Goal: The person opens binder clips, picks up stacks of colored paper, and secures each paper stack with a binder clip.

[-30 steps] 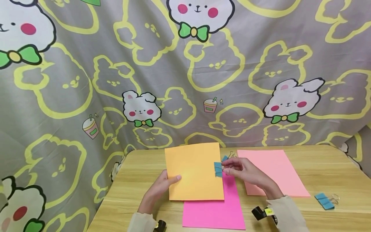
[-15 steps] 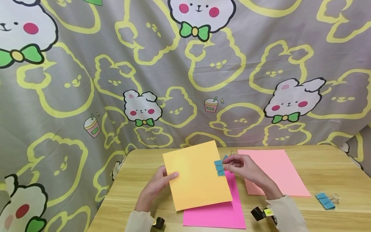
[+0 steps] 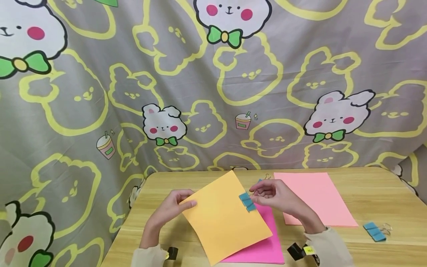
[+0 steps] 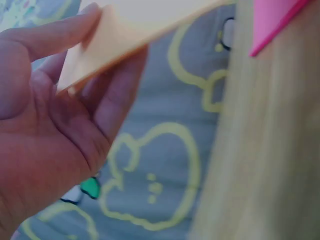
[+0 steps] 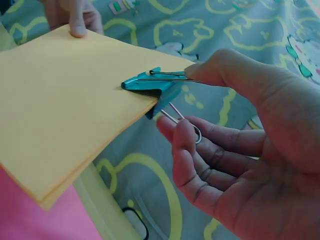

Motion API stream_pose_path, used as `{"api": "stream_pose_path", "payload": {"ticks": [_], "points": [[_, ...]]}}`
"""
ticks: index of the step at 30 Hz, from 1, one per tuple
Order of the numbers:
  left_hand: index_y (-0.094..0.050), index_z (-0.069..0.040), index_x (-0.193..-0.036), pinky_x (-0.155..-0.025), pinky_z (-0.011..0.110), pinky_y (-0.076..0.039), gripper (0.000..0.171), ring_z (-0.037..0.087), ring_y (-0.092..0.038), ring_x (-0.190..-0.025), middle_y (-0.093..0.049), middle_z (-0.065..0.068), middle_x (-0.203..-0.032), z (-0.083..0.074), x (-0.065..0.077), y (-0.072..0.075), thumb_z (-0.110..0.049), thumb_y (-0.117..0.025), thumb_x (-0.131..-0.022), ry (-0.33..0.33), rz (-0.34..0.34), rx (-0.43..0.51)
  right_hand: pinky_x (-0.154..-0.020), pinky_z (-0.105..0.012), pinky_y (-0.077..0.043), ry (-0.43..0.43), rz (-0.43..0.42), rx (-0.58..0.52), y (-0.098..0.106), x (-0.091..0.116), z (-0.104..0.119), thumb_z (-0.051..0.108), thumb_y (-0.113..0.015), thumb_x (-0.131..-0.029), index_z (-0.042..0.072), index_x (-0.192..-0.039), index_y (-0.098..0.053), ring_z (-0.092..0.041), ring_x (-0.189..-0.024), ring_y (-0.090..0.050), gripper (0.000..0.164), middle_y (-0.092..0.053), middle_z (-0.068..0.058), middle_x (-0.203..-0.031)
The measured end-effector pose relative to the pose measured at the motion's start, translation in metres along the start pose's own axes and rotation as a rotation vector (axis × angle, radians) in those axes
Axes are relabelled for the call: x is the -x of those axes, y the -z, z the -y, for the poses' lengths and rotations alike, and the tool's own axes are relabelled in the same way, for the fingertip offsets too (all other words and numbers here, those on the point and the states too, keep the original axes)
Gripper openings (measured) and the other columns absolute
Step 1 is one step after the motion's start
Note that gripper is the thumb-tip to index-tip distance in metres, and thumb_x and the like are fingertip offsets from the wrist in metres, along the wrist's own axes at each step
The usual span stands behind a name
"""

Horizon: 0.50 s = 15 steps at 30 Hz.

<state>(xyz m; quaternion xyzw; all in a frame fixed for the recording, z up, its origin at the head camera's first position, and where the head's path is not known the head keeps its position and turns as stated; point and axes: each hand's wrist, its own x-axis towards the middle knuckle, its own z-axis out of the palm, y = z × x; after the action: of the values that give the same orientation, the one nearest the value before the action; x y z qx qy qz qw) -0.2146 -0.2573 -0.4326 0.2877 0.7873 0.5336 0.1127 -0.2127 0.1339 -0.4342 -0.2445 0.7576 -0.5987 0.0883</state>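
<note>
Head view: orange paper point(image 3: 223, 222) tilts between left hand point(image 3: 169, 207) and right hand point(image 3: 278, 194), over magenta paper point(image 3: 265, 253). Best practice, probably: edges flush, squeeze eased only once blue clip point(image 3: 247, 202) sits square.

Left wrist view: left hand pinches orange corner, thumb above, fingers beneath.

Right wrist view: right hand part-curled, thumb and fingers gripping the clip's splayed wire handles point(image 5: 200, 136).
</note>
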Motion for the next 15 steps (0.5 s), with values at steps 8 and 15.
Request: {"api": "stream_pose_path", "payload": {"ticks": [8, 15], "points": [[-0.066, -0.003, -0.101, -0.048, 0.022, -0.025, 0.010, 0.004, -0.022, -0.050, -0.033, 0.000, -0.062, -0.023, 0.005, -0.005, -0.008, -0.058, -0.105, -0.036, 0.094, -0.106, -0.082, -0.030, -0.058, 0.004, -0.053, -0.074, -0.025, -0.006, 0.003, 0.019, -0.076, -0.095, 0.001, -0.121, -0.069, -0.022, -0.095, -0.070, 0.032, -0.069, -0.014, -0.109], [-0.066, 0.001, -0.120, -0.051, 0.019, -0.032, 0.019, 0.005, -0.037, -0.053, -0.066, 0.017, -0.080, -0.023, -0.001, -0.014, -0.005, -0.056, -0.105, -0.025, 0.111, -0.027, -0.086, -0.028, -0.056, 0.009, -0.051, -0.086, -0.039, -0.008, 0.006, 0.019, -0.074, -0.096, 0.000, -0.125, -0.068, -0.023, -0.098, -0.069, 0.035, -0.068, -0.016, -0.111]]}}
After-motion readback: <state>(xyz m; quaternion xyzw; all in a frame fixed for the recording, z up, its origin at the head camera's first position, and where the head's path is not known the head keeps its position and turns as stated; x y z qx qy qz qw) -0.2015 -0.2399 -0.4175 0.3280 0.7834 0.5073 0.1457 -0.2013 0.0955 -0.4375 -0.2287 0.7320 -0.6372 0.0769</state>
